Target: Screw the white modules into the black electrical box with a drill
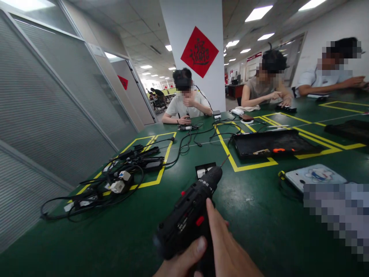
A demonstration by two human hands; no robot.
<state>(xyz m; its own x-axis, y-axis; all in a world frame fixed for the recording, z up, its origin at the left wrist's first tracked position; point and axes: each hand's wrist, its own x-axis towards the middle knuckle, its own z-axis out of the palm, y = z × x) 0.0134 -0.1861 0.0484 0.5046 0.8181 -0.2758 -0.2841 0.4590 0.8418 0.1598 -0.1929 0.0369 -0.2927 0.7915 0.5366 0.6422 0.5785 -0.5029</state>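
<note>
A black cordless drill (188, 215) with red buttons is in front of me, its chuck and thin bit pointing up and away to the right. My left hand (180, 263) is closed round the drill's handle from the lower left, with the thumb lying across it. Against the right side of the drill rests my right hand (227, 246), one digit stretched up along the body and the others mostly hidden. Just beyond the chuck, a small black tray (205, 169) with white pieces lies on the green table (248, 227).
Left, tangled black cables and adapters (135, 161) lie within yellow tape. A shallow black tray (276, 143) holds an orange item. A light-blue case (317, 177) is at right. Across the table sit a person (187, 104), a second (263, 84) and a third (325, 79).
</note>
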